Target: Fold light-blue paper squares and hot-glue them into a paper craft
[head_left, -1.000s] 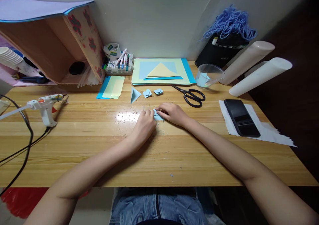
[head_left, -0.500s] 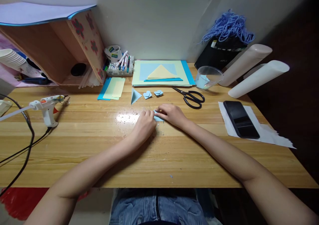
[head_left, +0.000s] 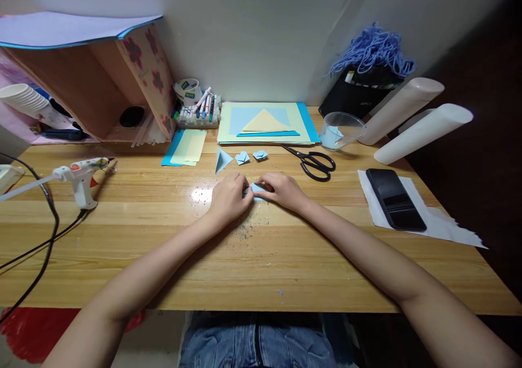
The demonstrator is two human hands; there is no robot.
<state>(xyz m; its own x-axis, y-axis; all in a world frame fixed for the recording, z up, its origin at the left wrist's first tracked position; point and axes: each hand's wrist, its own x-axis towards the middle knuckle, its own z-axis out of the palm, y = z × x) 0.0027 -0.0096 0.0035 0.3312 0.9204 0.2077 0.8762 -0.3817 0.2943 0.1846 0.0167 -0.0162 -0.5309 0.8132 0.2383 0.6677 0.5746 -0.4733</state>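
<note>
A small piece of light blue paper lies on the wooden table between my hands, partly covered by my fingers. My left hand has its fingers curled and closed on the paper's left side. From the right, my right hand pinches the same paper between thumb and fingers. Just beyond my hands lie a folded blue paper triangle and two small folded paper hearts. Black-handled scissors rest to the right of the hearts.
Paper sheets lie at the back beside a box of markers. A glue gun with a cable is at left. A clear plastic cup, white rolls and a phone stand or lie at right.
My left hand has shifted slightly left and turned, its thumb now showing against the paper. More of the blue paper shows between my hands. The whole view has dipped slightly.
</note>
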